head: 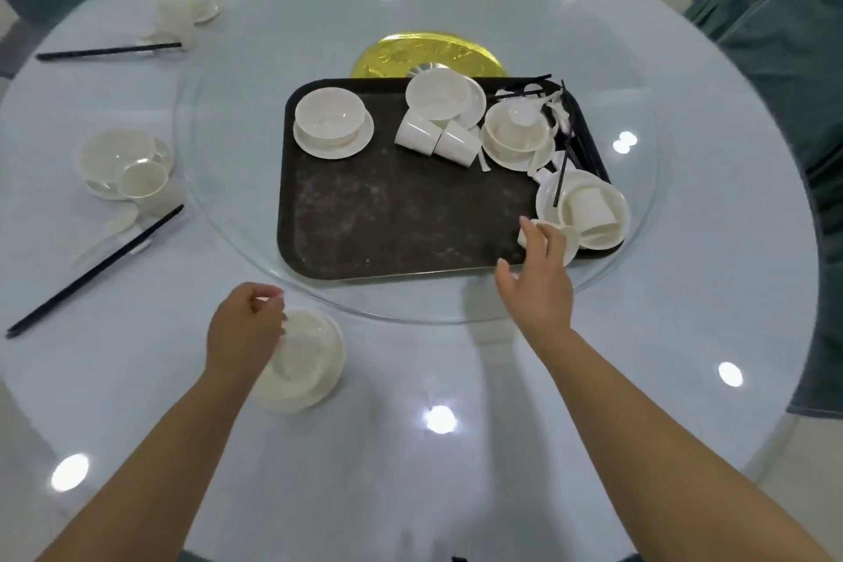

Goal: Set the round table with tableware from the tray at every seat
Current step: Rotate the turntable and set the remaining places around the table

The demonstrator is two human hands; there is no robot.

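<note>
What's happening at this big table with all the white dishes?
A person is laying places around the round table. Their left hand rests on a bowl and saucer at the nearest seat, while the right hand reaches for a small cup on the dark tray. Several bowls, cups and chopsticks remain on the tray.

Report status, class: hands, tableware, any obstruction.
Left hand curled over white bowl on saucer at near seat. Right hand open, touching small white cup at dark rectangular tray corner. Nothing blocking.
</note>
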